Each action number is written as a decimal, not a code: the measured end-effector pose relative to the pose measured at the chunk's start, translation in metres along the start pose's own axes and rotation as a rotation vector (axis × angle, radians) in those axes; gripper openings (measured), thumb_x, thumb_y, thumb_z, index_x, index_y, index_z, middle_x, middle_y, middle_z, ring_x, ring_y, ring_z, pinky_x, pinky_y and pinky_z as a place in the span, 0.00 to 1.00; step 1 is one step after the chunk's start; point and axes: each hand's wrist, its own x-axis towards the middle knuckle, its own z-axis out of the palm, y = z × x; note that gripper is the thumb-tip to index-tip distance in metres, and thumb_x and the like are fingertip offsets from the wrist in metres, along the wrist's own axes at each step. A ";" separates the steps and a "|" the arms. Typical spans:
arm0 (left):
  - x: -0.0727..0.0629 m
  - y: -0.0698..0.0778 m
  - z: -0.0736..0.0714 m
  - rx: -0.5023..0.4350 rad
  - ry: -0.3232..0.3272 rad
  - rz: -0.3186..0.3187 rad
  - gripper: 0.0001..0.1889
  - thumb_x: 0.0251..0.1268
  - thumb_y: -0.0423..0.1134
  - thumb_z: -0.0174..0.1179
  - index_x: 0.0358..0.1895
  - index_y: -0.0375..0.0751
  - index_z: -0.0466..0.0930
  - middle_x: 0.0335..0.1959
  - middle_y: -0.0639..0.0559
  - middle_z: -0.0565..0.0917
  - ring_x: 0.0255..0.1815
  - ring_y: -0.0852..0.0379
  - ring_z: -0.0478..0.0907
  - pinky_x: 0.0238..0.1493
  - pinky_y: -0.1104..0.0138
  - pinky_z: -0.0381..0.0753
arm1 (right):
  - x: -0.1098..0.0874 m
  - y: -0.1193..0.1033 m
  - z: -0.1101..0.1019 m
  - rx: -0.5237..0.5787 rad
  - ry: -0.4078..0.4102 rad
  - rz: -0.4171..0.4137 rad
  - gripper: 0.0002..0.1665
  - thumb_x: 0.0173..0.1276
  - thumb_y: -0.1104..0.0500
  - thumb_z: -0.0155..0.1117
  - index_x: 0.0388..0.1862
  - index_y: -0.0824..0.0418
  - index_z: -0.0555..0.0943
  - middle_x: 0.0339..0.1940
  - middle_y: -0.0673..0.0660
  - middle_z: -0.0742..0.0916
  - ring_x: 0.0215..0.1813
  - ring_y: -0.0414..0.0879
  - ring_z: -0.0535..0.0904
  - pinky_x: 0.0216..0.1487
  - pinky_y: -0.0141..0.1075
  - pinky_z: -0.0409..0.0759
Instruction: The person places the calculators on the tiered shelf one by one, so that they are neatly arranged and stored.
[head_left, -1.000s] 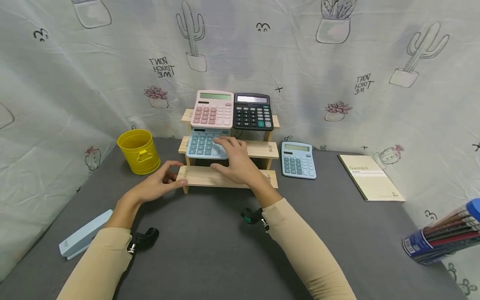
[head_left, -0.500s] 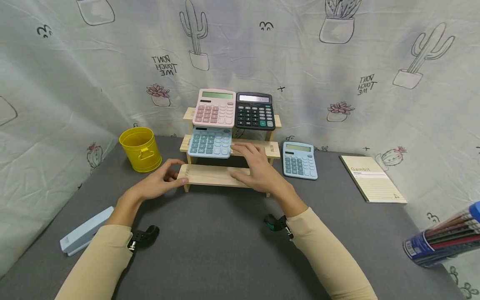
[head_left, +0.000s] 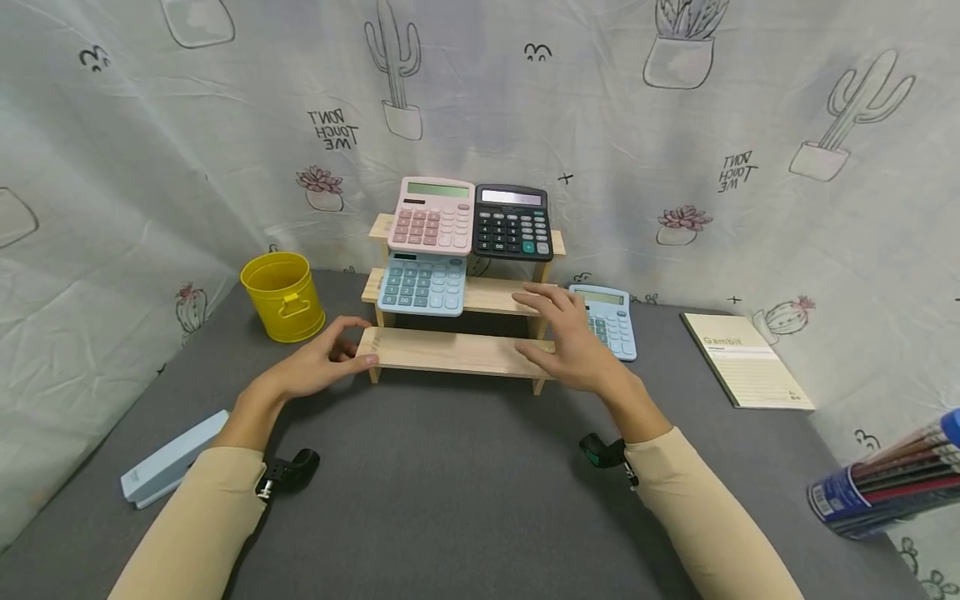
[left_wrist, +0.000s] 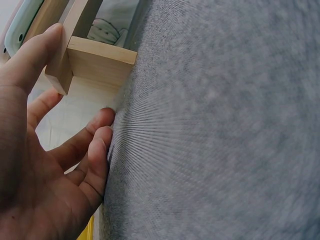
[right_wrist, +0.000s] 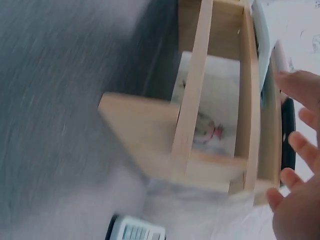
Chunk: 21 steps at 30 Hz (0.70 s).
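A three-tier wooden stand (head_left: pixel 461 353) stands on the grey table. On its top tier, a pink calculator (head_left: pixel 432 215) leans beside a black calculator (head_left: pixel 513 222), and a blue calculator (head_left: pixel 422 284) lies on the left of the middle tier. My left hand (head_left: pixel 318 364) pinches the left end of the bottom tier between thumb (left_wrist: pixel 42 52) and index finger, the other fingers behind it. My right hand (head_left: pixel 573 342), holding nothing, is over the right end with its fingers spread, partly covering a second blue calculator (head_left: pixel 615 325) on the table.
Left of the stand is a yellow bucket (head_left: pixel 283 298). A light blue stapler (head_left: pixel 172 458) lies by my left forearm. To the right are a notepad (head_left: pixel 742 360) and a tube of pencils (head_left: pixel 881 483). A printed cloth (head_left: pixel 480 108) hangs behind.
My right hand has moved off the blue calculator on the middle tier and rightward to the stand's right end. My left hand keeps its place on the bottom tier.
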 end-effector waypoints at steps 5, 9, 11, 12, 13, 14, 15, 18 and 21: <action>0.002 0.001 0.001 0.009 0.006 -0.005 0.39 0.71 0.64 0.61 0.76 0.57 0.54 0.59 0.36 0.77 0.54 0.44 0.76 0.50 0.56 0.75 | -0.007 0.016 -0.014 -0.016 0.126 0.009 0.36 0.64 0.62 0.76 0.70 0.65 0.74 0.70 0.66 0.75 0.71 0.62 0.66 0.68 0.59 0.56; 0.002 0.000 0.002 0.006 0.002 -0.004 0.39 0.71 0.63 0.61 0.76 0.56 0.54 0.58 0.37 0.77 0.52 0.45 0.76 0.49 0.57 0.74 | -0.015 0.029 -0.020 -0.015 0.160 0.054 0.35 0.64 0.62 0.75 0.68 0.66 0.75 0.69 0.65 0.77 0.71 0.61 0.67 0.68 0.59 0.55; 0.002 0.000 0.002 0.004 0.000 -0.003 0.39 0.71 0.63 0.61 0.76 0.56 0.54 0.58 0.37 0.77 0.51 0.45 0.76 0.48 0.57 0.74 | -0.019 0.035 -0.022 -0.008 0.162 0.073 0.34 0.64 0.62 0.75 0.68 0.66 0.76 0.69 0.66 0.77 0.71 0.62 0.68 0.68 0.60 0.54; 0.001 0.000 0.002 0.006 0.000 -0.003 0.39 0.71 0.63 0.61 0.76 0.55 0.54 0.58 0.37 0.77 0.52 0.45 0.76 0.47 0.58 0.74 | -0.021 0.038 -0.022 -0.008 0.163 0.083 0.33 0.64 0.61 0.75 0.67 0.65 0.76 0.69 0.66 0.77 0.71 0.62 0.68 0.68 0.60 0.54; 0.001 -0.001 0.002 0.006 0.000 -0.002 0.39 0.71 0.63 0.61 0.76 0.55 0.54 0.58 0.37 0.77 0.52 0.45 0.76 0.47 0.58 0.74 | -0.022 0.040 -0.023 -0.011 0.164 0.091 0.33 0.64 0.61 0.75 0.67 0.65 0.76 0.69 0.66 0.77 0.71 0.62 0.68 0.68 0.60 0.54; 0.001 -0.001 0.002 0.007 0.001 -0.002 0.39 0.71 0.63 0.61 0.76 0.55 0.54 0.58 0.37 0.77 0.52 0.45 0.76 0.47 0.58 0.74 | -0.024 0.043 -0.023 -0.015 0.164 0.097 0.33 0.64 0.61 0.76 0.67 0.65 0.77 0.69 0.67 0.77 0.71 0.62 0.68 0.68 0.60 0.54; 0.001 -0.001 0.002 0.008 0.001 -0.003 0.38 0.71 0.63 0.61 0.76 0.55 0.54 0.58 0.36 0.77 0.52 0.45 0.76 0.48 0.58 0.74 | -0.026 0.046 -0.023 -0.019 0.166 0.102 0.33 0.64 0.62 0.76 0.67 0.65 0.77 0.69 0.68 0.76 0.71 0.63 0.68 0.68 0.61 0.54; 0.001 -0.001 0.001 0.012 0.003 -0.004 0.38 0.72 0.63 0.60 0.76 0.56 0.54 0.59 0.36 0.77 0.53 0.44 0.76 0.49 0.57 0.74 | -0.029 0.052 -0.023 -0.037 0.167 0.113 0.32 0.63 0.63 0.75 0.66 0.66 0.77 0.68 0.70 0.76 0.70 0.65 0.68 0.67 0.63 0.55; 0.001 -0.002 0.002 0.013 0.001 -0.007 0.38 0.72 0.63 0.60 0.76 0.56 0.53 0.59 0.36 0.76 0.54 0.44 0.76 0.49 0.57 0.74 | -0.033 0.059 -0.022 -0.052 0.163 0.125 0.31 0.63 0.63 0.75 0.65 0.67 0.78 0.68 0.71 0.75 0.69 0.68 0.66 0.64 0.66 0.56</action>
